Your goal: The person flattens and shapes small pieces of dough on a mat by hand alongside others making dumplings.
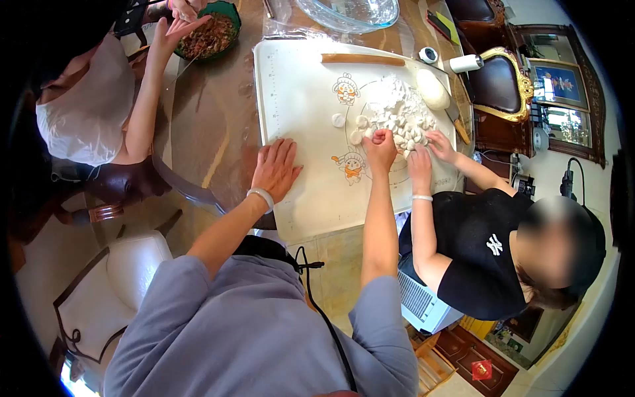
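Observation:
My left hand lies flat with fingers stretched out, across the left edge of the white dough mat. Over the mat, my right hand has its fingers pinched together at the near side of the small dough pieces; anything between the fingertips is hidden. A flattened dough round lies apart, to the left of the pile. White flour covers the mat behind the pieces, and a large smooth lump of dough sits at the far right. A wooden rolling pin rests along the far side.
On the right, a person in a black shirt has both hands at the dough pieces. Another person's hand is over a green bowl of filling. A knife, a glass bowl and a white cylinder are on the table.

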{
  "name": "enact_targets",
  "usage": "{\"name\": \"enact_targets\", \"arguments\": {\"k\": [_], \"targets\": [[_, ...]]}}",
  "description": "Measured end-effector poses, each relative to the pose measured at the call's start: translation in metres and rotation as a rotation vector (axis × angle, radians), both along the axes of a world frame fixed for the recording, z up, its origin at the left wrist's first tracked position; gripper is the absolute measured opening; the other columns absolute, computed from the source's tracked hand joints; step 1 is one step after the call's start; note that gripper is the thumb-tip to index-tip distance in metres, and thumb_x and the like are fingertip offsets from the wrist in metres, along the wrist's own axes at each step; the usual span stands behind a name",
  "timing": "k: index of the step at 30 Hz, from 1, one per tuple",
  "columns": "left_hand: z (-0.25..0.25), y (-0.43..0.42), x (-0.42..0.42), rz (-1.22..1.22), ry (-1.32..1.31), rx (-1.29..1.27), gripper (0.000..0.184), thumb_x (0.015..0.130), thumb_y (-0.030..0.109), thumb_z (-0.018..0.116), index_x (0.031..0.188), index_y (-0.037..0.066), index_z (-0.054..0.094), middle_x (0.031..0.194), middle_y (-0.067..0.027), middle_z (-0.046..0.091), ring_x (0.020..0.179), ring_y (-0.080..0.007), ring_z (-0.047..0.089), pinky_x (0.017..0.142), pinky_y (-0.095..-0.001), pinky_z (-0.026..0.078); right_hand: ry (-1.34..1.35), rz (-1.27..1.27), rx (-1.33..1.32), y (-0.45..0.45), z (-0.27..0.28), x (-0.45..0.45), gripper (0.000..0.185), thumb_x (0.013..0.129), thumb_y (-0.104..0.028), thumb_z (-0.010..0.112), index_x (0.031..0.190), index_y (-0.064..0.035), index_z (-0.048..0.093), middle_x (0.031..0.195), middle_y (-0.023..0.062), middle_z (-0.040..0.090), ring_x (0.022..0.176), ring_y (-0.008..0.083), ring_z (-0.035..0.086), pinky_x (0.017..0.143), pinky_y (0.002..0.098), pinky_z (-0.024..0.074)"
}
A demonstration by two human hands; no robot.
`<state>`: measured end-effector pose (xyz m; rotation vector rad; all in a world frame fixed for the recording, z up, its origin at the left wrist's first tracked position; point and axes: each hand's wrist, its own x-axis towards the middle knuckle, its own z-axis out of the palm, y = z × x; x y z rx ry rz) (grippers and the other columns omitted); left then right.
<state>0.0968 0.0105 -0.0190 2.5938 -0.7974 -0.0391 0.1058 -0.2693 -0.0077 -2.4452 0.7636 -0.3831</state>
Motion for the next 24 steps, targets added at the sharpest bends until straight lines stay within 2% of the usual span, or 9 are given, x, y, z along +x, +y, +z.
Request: {"name": "enact_targets", "arguments": {"k": [3, 4, 7, 10, 13, 14, 18, 21, 24], "targets": [[0.000, 0.001, -0.001, -0.002, -0.038, -0.019, 0.055, 0.087, 0.033, 0.054, 0.129, 0.001, 0.041, 0.132, -0.0109, 0.043, 0.126, -0.0268, 0.036, 0.103, -0.0435, 0.028, -0.189, -0.154, 0.363, -0.002, 0.002, -0.003, 0.023, 0.072, -0.017, 0.071, 0.089, -0.0048, 0.061, 0.075, 0.0060, 0.064, 0.067, 0.0164, 0.062, 0.066, 0.0299, 0.0493], [-0.001, 0.002, -0.002, -0.001, -0.055, -0.028, 0.055, 0.086, 0.032, 0.056, 0.129, 0.001, 0.041, 0.132, -0.0107, 0.043, 0.126, -0.0273, 0.037, 0.102, -0.0441, 0.029, -0.180, -0.134, 0.200, -0.009, -0.002, -0.004, 0.022, 0.075, -0.020, 0.071, 0.089, -0.0047, 0.064, 0.077, 0.0059, 0.067, 0.067, 0.0147, 0.063, 0.064, 0.0271, 0.0499], [0.000, 0.001, -0.001, 0.002, -0.021, -0.029, 0.056, 0.085, 0.032, 0.057, 0.129, 0.001, 0.041, 0.132, -0.0107, 0.043, 0.126, -0.0274, 0.036, 0.102, -0.0439, 0.029, -0.113, -0.251, 0.281, -0.019, -0.015, 0.002, 0.020, 0.074, -0.019, 0.072, 0.086, -0.0050, 0.065, 0.077, 0.0057, 0.068, 0.068, 0.0147, 0.064, 0.064, 0.0270, 0.0498], [0.001, 0.000, -0.001, 0.000, -0.004, -0.037, 0.055, 0.085, 0.032, 0.057, 0.128, 0.001, 0.042, 0.132, -0.0107, 0.043, 0.126, -0.0274, 0.036, 0.102, -0.0436, 0.029, 0.028, -0.264, 0.300, -0.018, -0.026, 0.006, 0.021, 0.072, -0.020, 0.074, 0.084, -0.0054, 0.065, 0.077, 0.0052, 0.069, 0.069, 0.0151, 0.064, 0.065, 0.0281, 0.0496], [0.000, -0.001, -0.001, -0.004, -0.021, -0.031, 0.055, 0.086, 0.032, 0.056, 0.128, 0.001, 0.042, 0.133, -0.0109, 0.042, 0.126, -0.0273, 0.036, 0.103, -0.0432, 0.028, 0.020, -0.283, 0.353, -0.018, -0.036, 0.009, 0.021, 0.071, -0.021, 0.074, 0.082, -0.0057, 0.064, 0.076, 0.0050, 0.068, 0.069, 0.0166, 0.064, 0.067, 0.0303, 0.0488], [0.000, -0.001, -0.002, -0.004, -0.018, -0.023, 0.055, 0.086, 0.033, 0.056, 0.128, 0.001, 0.042, 0.133, -0.0110, 0.042, 0.126, -0.0273, 0.036, 0.103, -0.0432, 0.027, 0.067, -0.230, 0.262, -0.021, -0.037, 0.008, 0.022, 0.071, -0.021, 0.074, 0.083, -0.0061, 0.063, 0.075, 0.0051, 0.067, 0.069, 0.0188, 0.064, 0.068, 0.0326, 0.0482], [-0.002, -0.002, 0.000, -0.003, -0.016, -0.023, 0.054, 0.087, 0.033, 0.054, 0.129, 0.000, 0.042, 0.133, -0.0114, 0.042, 0.126, -0.0275, 0.036, 0.104, -0.0433, 0.027, 0.026, -0.100, 0.096, -0.009, -0.024, 0.004, 0.024, 0.075, -0.020, 0.070, 0.092, -0.0063, 0.059, 0.079, 0.0068, 0.065, 0.074, 0.0219, 0.063, 0.070, 0.0347, 0.0478], [-0.004, -0.003, 0.000, -0.003, -0.013, -0.018, 0.054, 0.088, 0.034, 0.054, 0.129, 0.000, 0.042, 0.133, -0.0120, 0.042, 0.126, -0.0280, 0.036, 0.104, -0.0436, 0.027, 0.006, -0.082, 0.001, -0.008, -0.027, -0.002, 0.022, 0.077, -0.019, 0.068, 0.092, -0.0059, 0.059, 0.081, 0.0088, 0.065, 0.077, 0.0236, 0.063, 0.070, 0.0353, 0.0478], [-0.002, -0.002, 0.001, -0.014, -0.031, -0.013, 0.054, 0.088, 0.034, 0.053, 0.129, -0.001, 0.042, 0.133, -0.0125, 0.042, 0.126, -0.0285, 0.036, 0.104, -0.0438, 0.027, -0.052, -0.078, 0.065, -0.007, -0.035, -0.014, 0.021, 0.080, -0.020, 0.065, 0.094, -0.0048, 0.059, 0.082, 0.0098, 0.064, 0.078, 0.0236, 0.062, 0.070, 0.0354, 0.0479]]}}
